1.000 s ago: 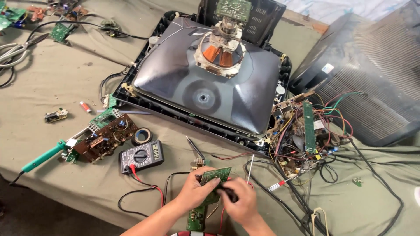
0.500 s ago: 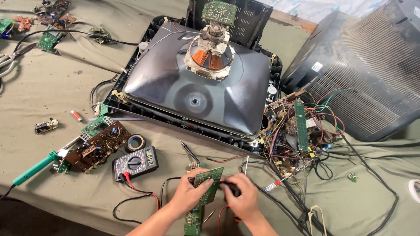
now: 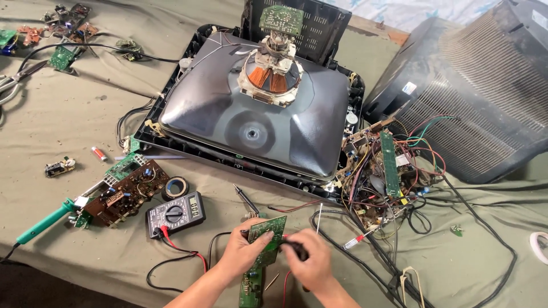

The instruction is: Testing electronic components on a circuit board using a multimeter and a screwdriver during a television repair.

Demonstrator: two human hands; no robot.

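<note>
A person's two bare hands work over a small green circuit board (image 3: 267, 235) at the near edge of a cloth-covered workbench (image 3: 68, 125). The left hand (image 3: 242, 254) grips the board by its left edge, thumb across its face, tilting it up off the cloth. The right hand (image 3: 311, 263) is closed around a black test probe (image 3: 292, 246) whose tip meets the board's right side. A second, long green board (image 3: 251, 280) lies flat on the cloth just beneath the hands.

Just left of the hands sits a dark multimeter (image 3: 175, 214), its red and black leads curling across the cloth toward the hands. A roll of black tape (image 3: 176, 187) lies just beyond it, next to a brown circuit board (image 3: 123, 193) and a green-handled soldering iron (image 3: 43, 222).

Beyond the hands, a bare picture tube (image 3: 257, 122) rests face down in its black front frame, copper deflection coils showing at its neck. To its right lies a tangled chassis of boards and coloured wires (image 3: 385, 177), and at far right the television's grey back shell (image 3: 479, 91).
</note>
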